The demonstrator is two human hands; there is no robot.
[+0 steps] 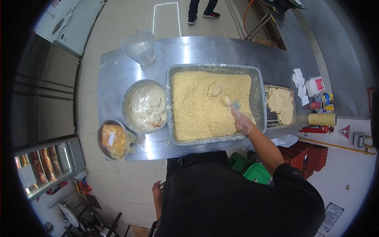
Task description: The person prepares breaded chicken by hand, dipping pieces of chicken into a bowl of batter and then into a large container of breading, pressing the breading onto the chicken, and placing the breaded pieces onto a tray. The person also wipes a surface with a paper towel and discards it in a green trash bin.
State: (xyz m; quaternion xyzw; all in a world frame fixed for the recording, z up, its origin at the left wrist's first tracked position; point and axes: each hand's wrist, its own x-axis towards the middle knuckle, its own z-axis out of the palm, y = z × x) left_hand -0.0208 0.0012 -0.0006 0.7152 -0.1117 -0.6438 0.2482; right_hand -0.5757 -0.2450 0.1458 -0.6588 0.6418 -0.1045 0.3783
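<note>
My right hand [241,121], in a clear plastic glove, reaches into a grey tub [258,79] of pale yellow crumbs [197,114]. Its fingers stretch forward, and the tips are coated with crumbs or partly buried. Just ahead of them a crumb-covered piece [215,90] lies on the surface; its kind cannot be made out. A bare bit of the tub's bottom shows beside the fingers. My left hand [157,188] hangs at my side below the table edge, fingers loosely apart, holding nothing. Left of the tub stands a round metal bowl [125,114] with pieces in creamy white batter [144,104].
A smaller metal bowl [101,148] holds a bagged orange-yellow food [113,138]. A clear plastic pitcher [140,47] stands at the far left of the steel table [189,51]. Right of the tub sits a tray [292,93] of breaded pieces. Another person's legs [201,8] show beyond the table.
</note>
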